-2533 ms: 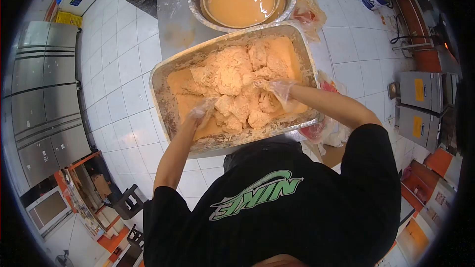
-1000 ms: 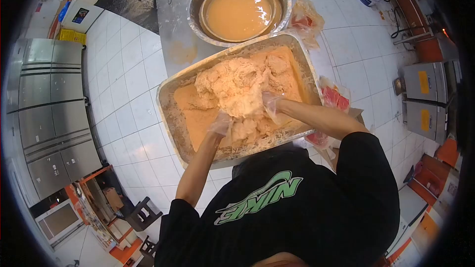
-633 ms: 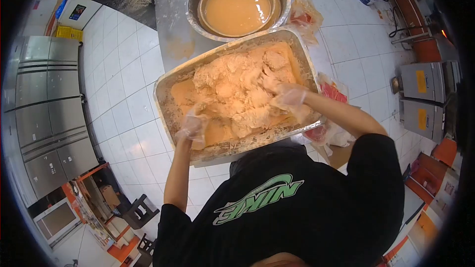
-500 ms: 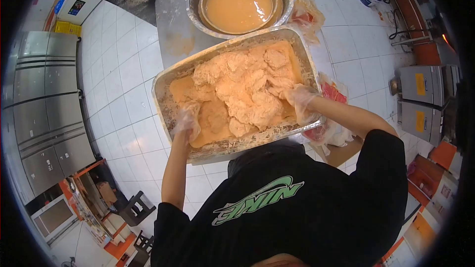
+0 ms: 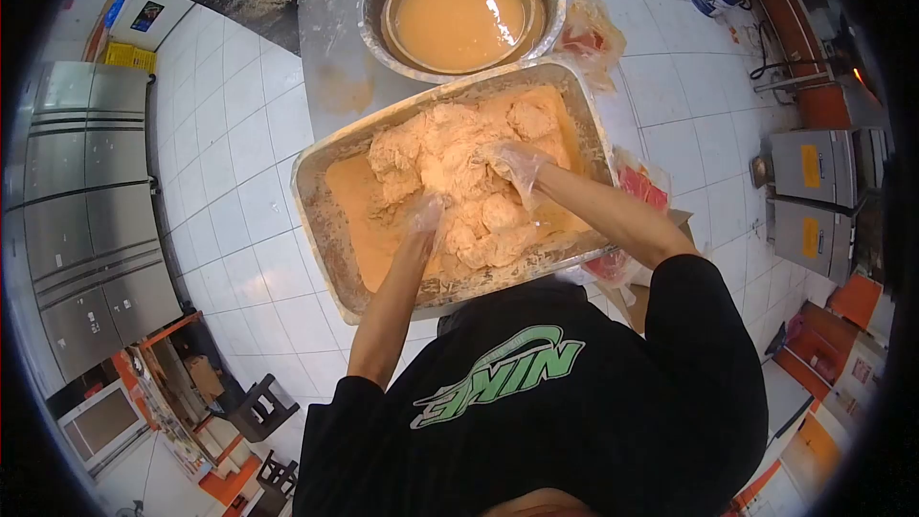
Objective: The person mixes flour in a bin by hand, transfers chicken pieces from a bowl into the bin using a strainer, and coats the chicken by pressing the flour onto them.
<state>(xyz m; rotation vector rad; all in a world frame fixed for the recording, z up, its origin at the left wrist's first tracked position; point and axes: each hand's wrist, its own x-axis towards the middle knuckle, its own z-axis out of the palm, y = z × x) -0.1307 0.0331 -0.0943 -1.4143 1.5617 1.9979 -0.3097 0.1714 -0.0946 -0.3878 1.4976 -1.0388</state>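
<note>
A large metal tray [image 5: 316, 230] holds loose orange flour and a heap of lumpy flour-coated pieces [image 5: 455, 134] that look like breaded chicken. Both my hands wear clear plastic gloves and are inside it. My left hand [image 5: 428, 214] presses into the near left side of the heap, its fingers hidden among the pieces. On the right, my right hand [image 5: 520, 168] curls its fingers down over coated pieces near the middle.
Beyond the tray, a wide metal bowl [image 5: 371, 33] holds a smaller bowl of orange liquid [image 5: 464, 19] on the steel table [image 5: 330, 57]. Plastic bags [image 5: 589, 33] lie at the right. A black stool [image 5: 258, 407] stands on the tiled floor at left.
Both hands have moved inward from the tray's sides to the heap in the middle. The pieces are pushed closer together, and loose flour now covers the left part.
</note>
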